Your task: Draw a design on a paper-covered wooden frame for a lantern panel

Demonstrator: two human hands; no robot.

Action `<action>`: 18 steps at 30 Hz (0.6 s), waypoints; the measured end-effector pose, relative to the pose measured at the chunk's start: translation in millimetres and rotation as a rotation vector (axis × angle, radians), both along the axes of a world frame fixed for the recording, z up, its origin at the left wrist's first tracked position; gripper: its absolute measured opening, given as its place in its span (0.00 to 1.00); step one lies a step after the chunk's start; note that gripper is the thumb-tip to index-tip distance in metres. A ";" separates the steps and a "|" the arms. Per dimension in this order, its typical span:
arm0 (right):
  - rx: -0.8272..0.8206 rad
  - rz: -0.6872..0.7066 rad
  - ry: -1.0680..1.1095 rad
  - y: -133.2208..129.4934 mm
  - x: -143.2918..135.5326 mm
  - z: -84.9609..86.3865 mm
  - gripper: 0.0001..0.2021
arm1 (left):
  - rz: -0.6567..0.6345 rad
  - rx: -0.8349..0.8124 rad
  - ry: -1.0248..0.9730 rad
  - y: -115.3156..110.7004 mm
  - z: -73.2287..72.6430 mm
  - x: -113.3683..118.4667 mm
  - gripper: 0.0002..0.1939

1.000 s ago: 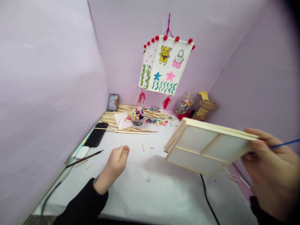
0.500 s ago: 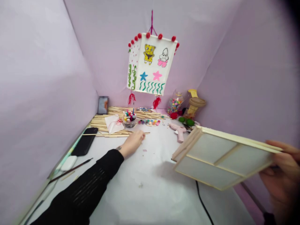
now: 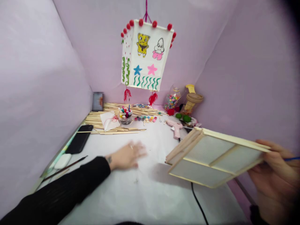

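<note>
My left hand [image 3: 127, 155] is low over the white tabletop, palm down with fingers spread and blurred; I see nothing in it. At the right my right hand [image 3: 276, 170] grips the corner of a wooden stick frame [image 3: 209, 164], which is tilted above the table and has white sheeting across its bars. A thin blue stick-like thing [image 3: 292, 158] juts out behind that hand; its kind is hidden. Beyond my left hand lie several thin wooden sticks [image 3: 117, 130].
A painted lantern [image 3: 147, 59] hangs at the back. Behind the frame lies a pink glue gun [image 3: 175, 127]. A cup of paint bottles [image 3: 125, 118], a jar of pompoms [image 3: 172, 100], a black phone [image 3: 81, 139], a white case [image 3: 62, 161] and a brush [image 3: 67, 167] stand or lie about. A black cord [image 3: 198, 201] runs below the frame.
My left hand has drawn back from near the sticks toward me, and its fingers have spread. The frame stays in my right hand. The whole view has shifted slightly.
</note>
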State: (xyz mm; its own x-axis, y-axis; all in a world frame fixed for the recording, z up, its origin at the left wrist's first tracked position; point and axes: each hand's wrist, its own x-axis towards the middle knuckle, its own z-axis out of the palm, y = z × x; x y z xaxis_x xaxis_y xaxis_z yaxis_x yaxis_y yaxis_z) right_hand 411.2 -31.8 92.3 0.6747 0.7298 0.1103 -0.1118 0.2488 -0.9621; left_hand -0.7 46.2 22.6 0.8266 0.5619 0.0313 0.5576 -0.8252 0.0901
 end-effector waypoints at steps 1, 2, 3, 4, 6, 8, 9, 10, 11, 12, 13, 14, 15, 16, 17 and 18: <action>0.024 0.011 0.032 0.6 -4.2 1.7 0.19 | 0.182 0.080 -0.025 15.4 7.4 -4.5 0.24; 0.034 0.019 0.040 0.6 -7.7 2.9 0.19 | 0.282 0.131 -0.047 28.3 15.9 -9.3 0.24; 0.032 0.032 0.045 0.3 -10.1 3.3 0.19 | 0.381 0.192 -0.075 36.5 24.2 -13.5 0.25; 0.027 0.046 0.053 -0.1 -11.1 2.8 0.19 | 0.491 0.285 -0.109 38.9 30.9 -16.2 0.25; 0.028 0.059 0.072 -0.8 -9.7 0.1 0.20 | 0.474 0.254 -0.096 26.1 34.9 -13.6 0.27; 0.031 0.062 0.094 -0.5 -6.6 -2.4 0.20 | 0.280 0.047 -0.042 -2.5 25.0 1.0 0.29; 0.038 0.054 0.098 -0.1 -5.6 -2.8 0.20 | 0.130 -0.066 -0.012 -17.9 16.3 12.0 0.32; 0.049 0.046 0.098 0.3 -5.3 -2.2 0.20 | -0.041 -0.149 -0.004 -31.5 6.9 24.2 0.37; 0.058 0.044 0.097 0.5 -5.7 -0.8 0.20 | -0.204 -0.207 -0.014 -41.2 -1.6 36.3 0.39; 0.070 0.044 0.095 0.4 -6.8 1.3 0.20 | -0.353 -0.243 -0.026 -45.9 -7.7 47.1 0.36; 0.082 0.048 0.091 -0.2 -8.1 3.7 0.20 | -0.446 -0.253 -0.025 -44.9 -10.2 55.3 0.31; 0.087 0.060 0.090 -1.4 -9.2 6.0 0.21 | -0.411 -0.234 -0.007 -38.5 -8.5 60.0 0.28; 0.082 0.075 0.091 -3.2 -9.7 7.7 0.21 | -0.198 -0.188 0.025 -27.6 -2.8 60.5 0.27; 0.073 0.081 0.091 -5.5 -9.3 8.5 0.21 | 0.154 -0.104 0.040 -13.9 6.4 56.7 0.28; 0.061 0.077 0.091 -8.2 -7.7 8.2 0.22 | 0.354 -0.030 0.026 0.5 17.7 49.0 0.28; 0.048 0.064 0.091 -11.2 -5.0 6.7 0.22 | 0.471 0.028 0.008 13.6 30.0 38.1 0.29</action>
State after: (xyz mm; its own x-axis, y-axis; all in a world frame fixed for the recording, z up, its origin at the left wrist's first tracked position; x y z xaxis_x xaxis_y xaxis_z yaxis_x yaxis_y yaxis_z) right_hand 406.2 -43.0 99.0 0.6355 0.7673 0.0866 -0.2156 0.2841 -0.9342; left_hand 37.5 59.8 52.6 0.4818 0.8751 0.0462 0.8727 -0.4839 0.0656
